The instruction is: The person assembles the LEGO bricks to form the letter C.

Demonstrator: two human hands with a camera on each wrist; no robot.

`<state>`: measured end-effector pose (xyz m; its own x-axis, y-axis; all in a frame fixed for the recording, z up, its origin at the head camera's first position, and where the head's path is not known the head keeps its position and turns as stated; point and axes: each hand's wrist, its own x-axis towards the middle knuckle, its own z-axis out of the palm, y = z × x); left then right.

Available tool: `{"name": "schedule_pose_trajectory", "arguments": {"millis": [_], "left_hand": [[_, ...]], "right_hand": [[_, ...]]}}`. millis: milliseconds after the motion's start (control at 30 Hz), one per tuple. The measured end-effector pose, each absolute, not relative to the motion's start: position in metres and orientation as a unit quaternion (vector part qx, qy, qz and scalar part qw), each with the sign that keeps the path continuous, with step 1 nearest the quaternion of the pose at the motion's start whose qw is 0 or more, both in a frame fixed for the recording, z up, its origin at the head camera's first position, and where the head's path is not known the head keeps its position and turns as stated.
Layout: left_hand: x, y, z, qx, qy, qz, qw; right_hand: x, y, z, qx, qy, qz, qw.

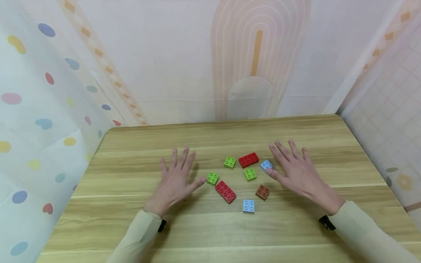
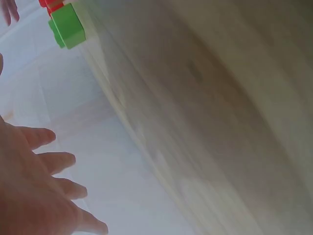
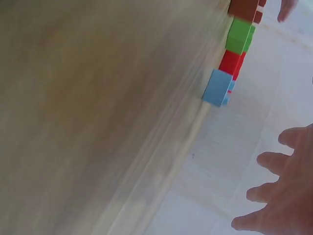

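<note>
My left hand (image 1: 174, 184) is spread over the table left of the bricks, its thumb tip right by a green brick (image 1: 212, 178). On the right, my right hand (image 1: 299, 173) has its fingers spread too, and its thumb overlaps a light blue brick (image 1: 265, 165). Neither hand holds anything. Between them lie a red eight-stud brick (image 1: 226, 191), another red brick (image 1: 249, 160), two more green bricks, one farther back (image 1: 230, 162) and one in the middle (image 1: 250, 174), a brown brick (image 1: 262, 192) and a second light blue brick (image 1: 248, 206) nearest me.
The bricks lie loose, studs up, on a wood-grain table (image 1: 197, 233). A pale patterned cloth (image 1: 171, 65) hangs behind its far edge, with a dotted cloth (image 1: 29, 146) on the left and a checked one (image 1: 398, 109) on the right.
</note>
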<state>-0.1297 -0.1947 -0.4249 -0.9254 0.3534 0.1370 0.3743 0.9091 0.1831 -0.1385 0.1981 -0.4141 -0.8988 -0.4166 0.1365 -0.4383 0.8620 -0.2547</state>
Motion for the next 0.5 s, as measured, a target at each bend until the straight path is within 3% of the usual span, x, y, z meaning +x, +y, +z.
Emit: {"name": "schedule_pose_trajectory", "arguments": {"millis": [500], "left_hand": [[-0.122, -0.176, -0.424, -0.246, -0.962, -0.116, 0.038]], "right_hand": [[-0.123, 0.184, -0.411, 0.266, -0.953, 0.13, 0.061]]}}
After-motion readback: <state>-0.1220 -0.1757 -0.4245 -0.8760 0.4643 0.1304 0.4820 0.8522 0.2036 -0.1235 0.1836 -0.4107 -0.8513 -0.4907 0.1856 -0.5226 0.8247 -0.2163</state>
